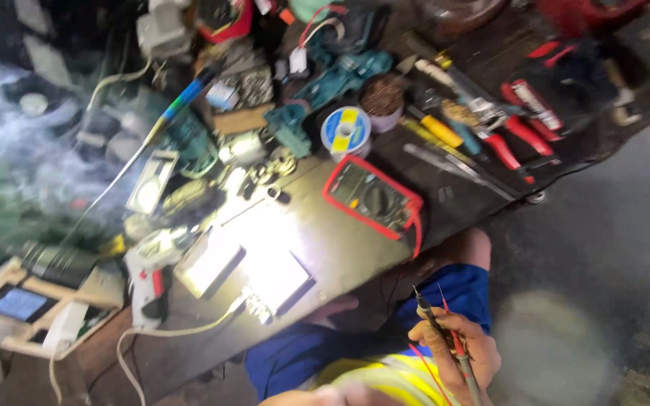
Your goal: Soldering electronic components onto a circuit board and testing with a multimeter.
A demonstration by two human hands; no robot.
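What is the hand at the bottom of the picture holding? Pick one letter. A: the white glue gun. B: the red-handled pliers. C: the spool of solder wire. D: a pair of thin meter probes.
D: the hand grips two thin probes, one dark and one red, with their tips pointing up, away from the bench.

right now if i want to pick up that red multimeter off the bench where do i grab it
Take the multimeter across its two long red-rimmed sides, coming from the bench edge nearest you. It lies flat, face up and slanted, with bare bench on that side, while a solder spool and tools crowd the far end. Mind the red lead trailing off its right corner.
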